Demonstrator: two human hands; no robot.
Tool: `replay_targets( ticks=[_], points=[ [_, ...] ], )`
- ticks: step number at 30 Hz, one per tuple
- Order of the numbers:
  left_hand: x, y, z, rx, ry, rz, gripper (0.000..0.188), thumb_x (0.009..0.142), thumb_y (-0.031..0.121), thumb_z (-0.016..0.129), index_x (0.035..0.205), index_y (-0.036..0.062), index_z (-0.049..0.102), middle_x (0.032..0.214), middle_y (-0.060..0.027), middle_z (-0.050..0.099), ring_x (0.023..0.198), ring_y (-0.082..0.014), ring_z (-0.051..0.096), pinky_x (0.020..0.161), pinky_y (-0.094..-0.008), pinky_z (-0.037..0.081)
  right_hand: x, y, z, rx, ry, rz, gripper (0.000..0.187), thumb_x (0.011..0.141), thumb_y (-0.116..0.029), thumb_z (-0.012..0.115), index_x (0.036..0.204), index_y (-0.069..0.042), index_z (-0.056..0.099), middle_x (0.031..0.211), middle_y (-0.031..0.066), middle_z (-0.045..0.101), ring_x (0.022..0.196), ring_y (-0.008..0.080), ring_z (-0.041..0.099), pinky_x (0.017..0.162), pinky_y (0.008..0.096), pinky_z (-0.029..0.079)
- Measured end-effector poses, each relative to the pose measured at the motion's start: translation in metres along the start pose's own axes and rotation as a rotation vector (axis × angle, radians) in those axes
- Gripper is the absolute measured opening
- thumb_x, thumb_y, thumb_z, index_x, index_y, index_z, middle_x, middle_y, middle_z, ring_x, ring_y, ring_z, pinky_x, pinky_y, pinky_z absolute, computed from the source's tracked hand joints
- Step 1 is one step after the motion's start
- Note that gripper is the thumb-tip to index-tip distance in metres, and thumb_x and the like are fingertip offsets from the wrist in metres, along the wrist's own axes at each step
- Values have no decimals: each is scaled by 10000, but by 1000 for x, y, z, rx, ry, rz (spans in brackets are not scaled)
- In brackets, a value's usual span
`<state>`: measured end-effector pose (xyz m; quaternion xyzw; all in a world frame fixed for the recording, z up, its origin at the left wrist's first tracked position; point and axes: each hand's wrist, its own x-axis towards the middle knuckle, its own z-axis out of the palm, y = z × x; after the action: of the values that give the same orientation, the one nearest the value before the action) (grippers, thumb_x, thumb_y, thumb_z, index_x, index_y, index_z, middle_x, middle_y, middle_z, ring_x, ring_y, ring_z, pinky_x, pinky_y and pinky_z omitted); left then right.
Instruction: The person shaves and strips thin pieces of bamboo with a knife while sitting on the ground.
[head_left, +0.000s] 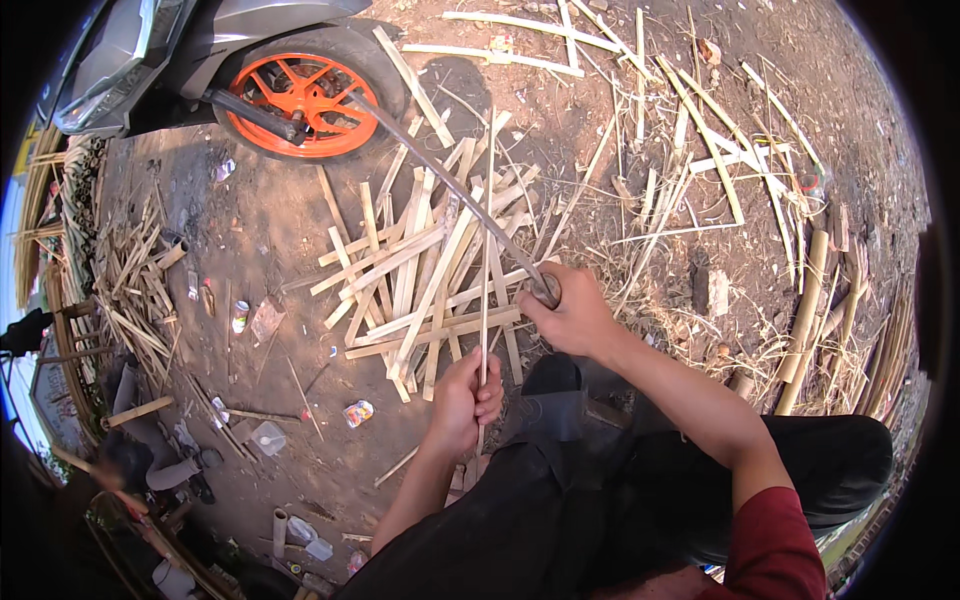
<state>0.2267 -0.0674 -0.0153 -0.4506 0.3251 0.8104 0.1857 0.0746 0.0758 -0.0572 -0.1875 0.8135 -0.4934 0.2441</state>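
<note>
My left hand (pixel 465 402) is closed around the lower part of a thin bamboo strip (pixel 486 270), which stands nearly upright in front of me. In my right hand (pixel 570 312) is the handle of a long, narrow-bladed knife (pixel 450 183). Its dark blade slants up and to the left, crossing the strip above my left hand; whether the two touch I cannot tell. Beyond both hands lies a loose heap of split bamboo pieces (pixel 410 270) on the dirt ground.
A motorbike's orange-rimmed wheel (pixel 312 105) stands at the far left, near the blade tip. More bamboo strips (pixel 705 150) and shavings are scattered on the right, beside thicker bamboo poles (pixel 803 310). Another pile of sticks (pixel 135 285) and some litter lie left. A person (pixel 165 470) is at lower left.
</note>
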Motion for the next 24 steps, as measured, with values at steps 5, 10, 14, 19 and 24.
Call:
replay_targets(
  ticks=[5, 10, 14, 19, 24],
  points=[
    [-3, 8, 13, 42, 30, 0, 275, 1069, 319, 404, 944, 92, 495, 614, 46, 338, 456, -57, 266, 415, -229, 236, -31, 7, -2, -496, -295, -181, 285, 701, -280, 731, 872, -62, 662, 697, 153, 679, 638, 359, 678, 610, 445, 528],
    [-21, 2, -9, 48, -43, -49, 296, 1075, 329, 390, 894, 108, 467, 614, 48, 321, 459, -50, 242, 397, -237, 197, -10, 13, -15, -683, -288, -261, 280, 666, -274, 730, 850, -78, 652, 723, 146, 691, 674, 360, 691, 631, 518, 538],
    [-63, -9, -32, 106, 4, -176, 294, 1075, 336, 398, 893, 116, 472, 607, 48, 322, 476, -58, 256, 411, -234, 195, 64, 35, -50, -713, -133, 145, 317, 739, -233, 678, 980, -28, 690, 781, 227, 697, 789, 413, 710, 751, 539, 562],
    [-80, -35, -66, 4, -158, -184, 307, 1077, 349, 373, 896, 122, 473, 602, 46, 323, 466, -63, 268, 411, -239, 212, 124, 111, -145, -722, 270, 394, 299, 827, -229, 620, 955, 25, 714, 873, 275, 702, 860, 402, 711, 785, 478, 579],
    [-35, -39, -55, -186, 17, -21, 298, 1080, 325, 367, 895, 117, 473, 598, 44, 329, 453, -63, 267, 400, -243, 233, 45, 41, -64, -392, 23, 104, 218, 794, -177, 648, 837, 37, 662, 701, 268, 648, 682, 439, 670, 694, 502, 558]
  ],
)
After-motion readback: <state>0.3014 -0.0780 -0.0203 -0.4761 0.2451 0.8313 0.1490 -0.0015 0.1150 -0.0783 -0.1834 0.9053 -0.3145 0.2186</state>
